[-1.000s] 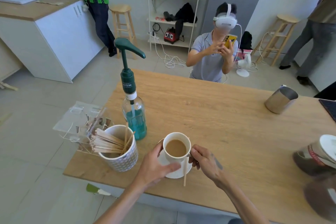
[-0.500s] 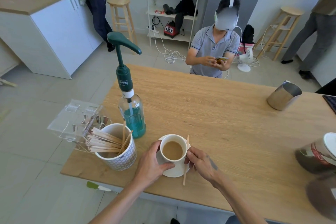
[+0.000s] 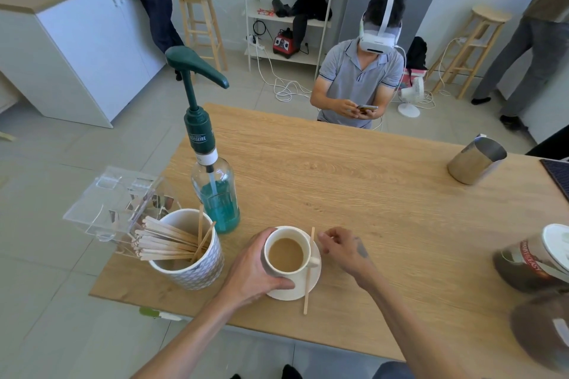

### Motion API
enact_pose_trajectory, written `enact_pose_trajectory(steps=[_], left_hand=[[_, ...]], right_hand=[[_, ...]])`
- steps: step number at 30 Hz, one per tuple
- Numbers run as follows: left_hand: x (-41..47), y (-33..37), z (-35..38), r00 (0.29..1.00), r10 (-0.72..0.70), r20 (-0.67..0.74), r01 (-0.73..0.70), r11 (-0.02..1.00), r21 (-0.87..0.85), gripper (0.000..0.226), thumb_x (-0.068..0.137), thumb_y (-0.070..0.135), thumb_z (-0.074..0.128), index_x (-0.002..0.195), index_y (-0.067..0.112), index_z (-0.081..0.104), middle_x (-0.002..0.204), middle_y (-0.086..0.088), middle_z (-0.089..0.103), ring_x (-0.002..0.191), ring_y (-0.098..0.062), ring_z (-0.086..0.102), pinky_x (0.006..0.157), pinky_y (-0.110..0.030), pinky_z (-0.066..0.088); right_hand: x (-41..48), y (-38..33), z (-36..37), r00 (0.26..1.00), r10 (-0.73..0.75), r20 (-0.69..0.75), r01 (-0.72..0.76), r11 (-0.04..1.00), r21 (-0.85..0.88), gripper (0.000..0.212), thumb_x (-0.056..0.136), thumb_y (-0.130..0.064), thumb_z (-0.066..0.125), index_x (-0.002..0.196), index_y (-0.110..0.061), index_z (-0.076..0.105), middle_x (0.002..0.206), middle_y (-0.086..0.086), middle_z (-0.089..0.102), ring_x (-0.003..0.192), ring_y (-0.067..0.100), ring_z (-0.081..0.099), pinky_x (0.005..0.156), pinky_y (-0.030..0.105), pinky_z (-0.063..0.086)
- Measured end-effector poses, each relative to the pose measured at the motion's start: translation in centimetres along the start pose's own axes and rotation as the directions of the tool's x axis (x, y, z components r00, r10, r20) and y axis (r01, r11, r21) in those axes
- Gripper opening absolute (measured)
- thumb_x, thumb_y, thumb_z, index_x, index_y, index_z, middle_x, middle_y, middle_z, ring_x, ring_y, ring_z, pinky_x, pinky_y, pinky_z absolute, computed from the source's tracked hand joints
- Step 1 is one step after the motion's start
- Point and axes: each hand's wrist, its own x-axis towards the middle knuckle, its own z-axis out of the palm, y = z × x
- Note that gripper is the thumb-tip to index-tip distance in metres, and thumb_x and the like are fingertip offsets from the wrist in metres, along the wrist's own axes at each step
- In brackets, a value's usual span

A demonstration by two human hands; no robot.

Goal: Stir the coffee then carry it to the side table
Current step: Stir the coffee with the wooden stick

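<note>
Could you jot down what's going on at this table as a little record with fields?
Cup: coffee cup full, on saucer
Stirrer: wooden stick lying across the saucer, out of the coffee
Left hand: wrapped around the cup's side
Right hand: beside the saucer, holding nothing
Nearby: patterned mug of sticks, syrup pump bottle

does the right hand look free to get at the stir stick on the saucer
Probably yes. The right hand is empty and hovers just beside the stir stick, which leans across the saucer on that same side; nothing lies between them.
</note>
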Motion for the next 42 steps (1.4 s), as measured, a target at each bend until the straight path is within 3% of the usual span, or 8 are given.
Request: enact_pose_trajectory(steps=[5, 9, 16, 21, 25, 32, 38, 42], left_hand=[[0.4, 0.0, 0.2, 0.999, 0.029, -0.026, -0.03, 0.999, -0.033, 0.096, 0.047, 0.045, 0.101, 0.129, 0.051, 0.05, 0.13, 0.017, 0.065, 0.123, -0.006, 0.061, 0.103, -0.041, 0.052], [0.3, -0.2, 0.5, 0.999, 0.034, -0.039, -0.035, 0.999, -0.018, 0.095, 0.05, 0.046, 0.1, 0.132, 0.044, 0.052, 0.13, 0.017, 0.065, 0.123, -0.005, 0.061, 0.103, -0.042, 0.052], [0.1, -0.7, 0.8, 0.998, 0.021, -0.059, -0.021, 1.0, 0.002, 0.097, 0.05, 0.046, 0.098, 0.136, 0.034, 0.054, 0.132, 0.016, 0.064, 0.124, -0.007, 0.06, 0.105, -0.042, 0.052], [-0.6, -0.6, 1.7, 0.998, 0.009, -0.061, -0.008, 1.0, 0.01, 0.099, 0.05, 0.049, 0.095, 0.138, 0.032, 0.053, 0.132, 0.016, 0.062, 0.124, -0.007, 0.059, 0.105, -0.04, 0.051], [-1.3, -0.5, 2.2, 0.998, 0.027, -0.052, -0.026, 0.999, 0.024, 0.102, 0.051, 0.053, 0.093, 0.141, 0.029, 0.052, 0.136, 0.015, 0.059, 0.126, -0.007, 0.057, 0.107, -0.035, 0.049], [-1.8, -0.2, 2.5, 0.998, 0.046, -0.048, -0.044, 0.999, 0.031, 0.102, 0.054, 0.055, 0.092, 0.143, 0.028, 0.049, 0.136, 0.014, 0.056, 0.126, -0.007, 0.056, 0.107, -0.032, 0.048], [-1.8, 0.0, 2.3, 0.997, 0.057, -0.059, -0.056, 0.998, 0.018, 0.093, 0.053, 0.052, 0.093, 0.135, 0.04, 0.049, 0.131, 0.017, 0.057, 0.124, -0.005, 0.056, 0.104, -0.035, 0.05], [-1.8, -0.3, 2.3, 0.996, 0.059, -0.063, -0.057, 0.998, 0.024, 0.092, 0.053, 0.051, 0.093, 0.134, 0.042, 0.05, 0.13, 0.019, 0.058, 0.124, -0.005, 0.056, 0.103, -0.036, 0.051]], right_hand=[[3.7, -0.4, 1.6, 1.0, 0.015, 0.025, -0.011, 0.991, -0.13, 0.041, 0.085, -0.045, 0.07, 0.082, -0.003, 0.071, 0.072, 0.0, 0.062, 0.064, 0.015, 0.054, 0.058, 0.029, 0.041], [4.9, -0.1, 2.2, 0.996, 0.065, 0.06, -0.056, 0.987, -0.151, 0.027, 0.087, -0.036, 0.068, 0.074, -0.013, 0.065, 0.073, 0.003, 0.06, 0.064, 0.016, 0.05, 0.058, 0.027, 0.039], [1.7, -2.8, -2.7, 0.981, -0.08, -0.177, 0.045, 0.98, -0.195, 0.018, 0.09, -0.021, 0.067, 0.077, -0.008, 0.067, 0.062, -0.003, 0.056, 0.064, 0.018, 0.053, 0.057, 0.027, 0.037], [-3.6, -6.8, -7.6, 0.771, -0.433, -0.467, 0.358, 0.901, -0.245, 0.018, 0.087, -0.016, 0.07, 0.072, -0.008, 0.063, 0.06, 0.0, 0.062, 0.054, 0.014, 0.053, 0.052, 0.019, 0.04], [-7.5, -8.8, -8.2, 0.664, -0.451, -0.596, 0.473, 0.871, -0.131, 0.011, 0.085, -0.016, 0.073, 0.076, -0.015, 0.067, 0.062, -0.002, 0.068, 0.056, 0.011, 0.06, 0.053, 0.008, 0.042], [-6.8, -5.6, -3.2, 0.688, -0.481, -0.544, 0.493, 0.859, -0.137, 0.011, 0.087, -0.02, 0.071, 0.08, -0.013, 0.075, 0.059, -0.001, 0.069, 0.048, 0.011, 0.061, 0.047, 0.025, 0.049], [-6.9, -3.1, -1.1, 0.556, -0.595, -0.58, 0.548, 0.787, -0.283, 0.021, 0.09, -0.021, 0.065, 0.075, -0.007, 0.071, 0.055, 0.003, 0.067, 0.043, 0.016, 0.059, 0.043, 0.029, 0.044], [-7.5, -2.4, 0.6, 0.609, -0.584, -0.537, 0.58, 0.79, -0.2, 0.016, 0.09, -0.019, 0.066, 0.082, -0.007, 0.073, 0.062, 0.0, 0.07, 0.049, 0.011, 0.064, 0.045, 0.03, 0.051]])
